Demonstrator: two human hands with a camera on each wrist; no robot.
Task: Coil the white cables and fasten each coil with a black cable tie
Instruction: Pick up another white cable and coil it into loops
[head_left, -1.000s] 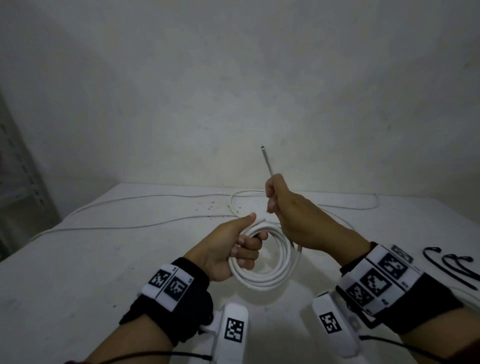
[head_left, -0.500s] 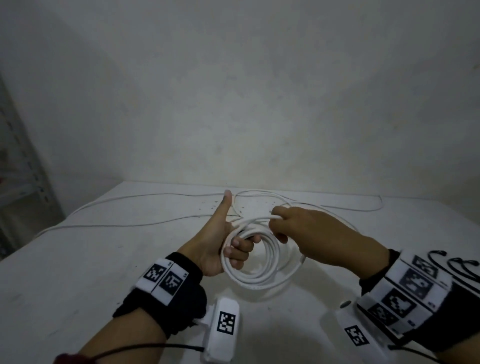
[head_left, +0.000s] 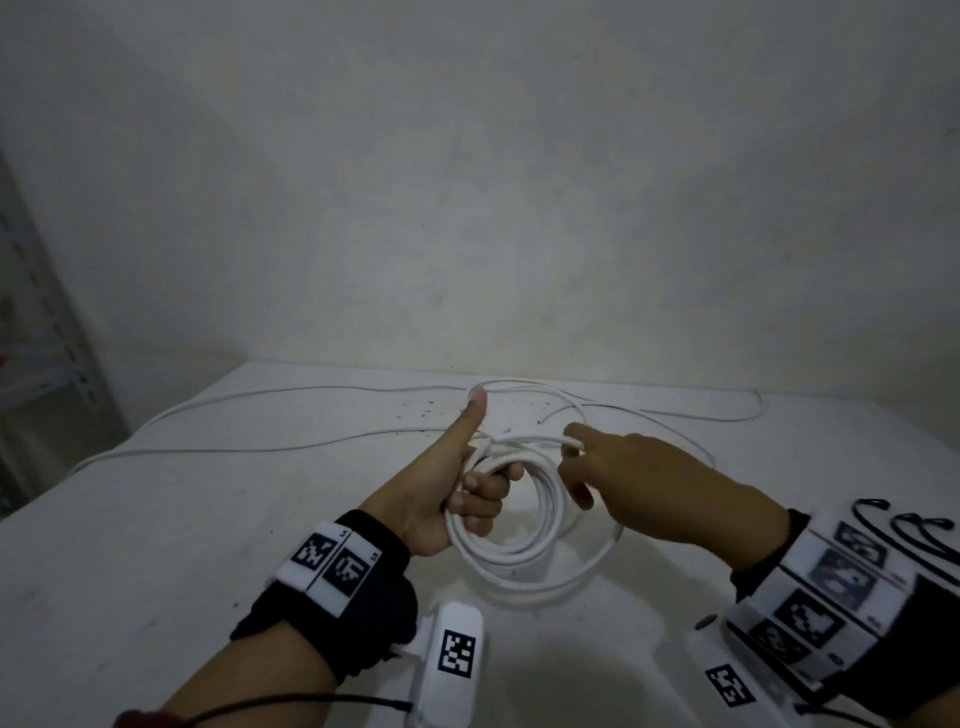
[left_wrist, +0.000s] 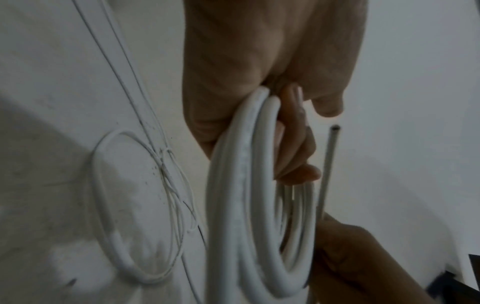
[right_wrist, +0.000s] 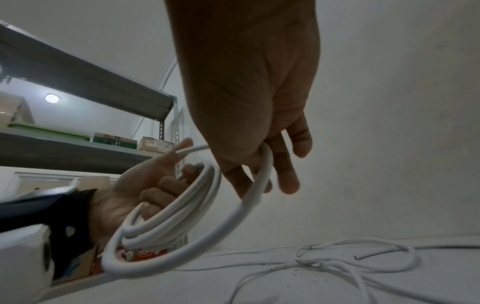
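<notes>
My left hand (head_left: 480, 493) holds a coil of thick white cable (head_left: 519, 553) just above the white table (head_left: 156, 545), with its fingers curled through the loops and its thumb pointing straight up. My right hand (head_left: 571, 460) pinches the cable's last turn at the coil's top right. This outer loop (right_wrist: 249, 202) hangs wider than the rest. In the left wrist view the cut cable end (left_wrist: 327, 164) sticks out beside my left fingers (left_wrist: 296, 148). Two or three black cable ties (head_left: 906, 530) lie at the right, past my right wrist.
A second white cable (head_left: 524, 395) lies loosely looped and tangled behind my hands, and thin white runs (head_left: 249, 449) trail off to the table's left edge. A wall stands right behind the table. A metal shelf (right_wrist: 78, 86) holding boxes stands to the left.
My right hand brought the cable end down from upright above the coil and laid it along the coil's top. My left thumb lifted off the coil and now points up.
</notes>
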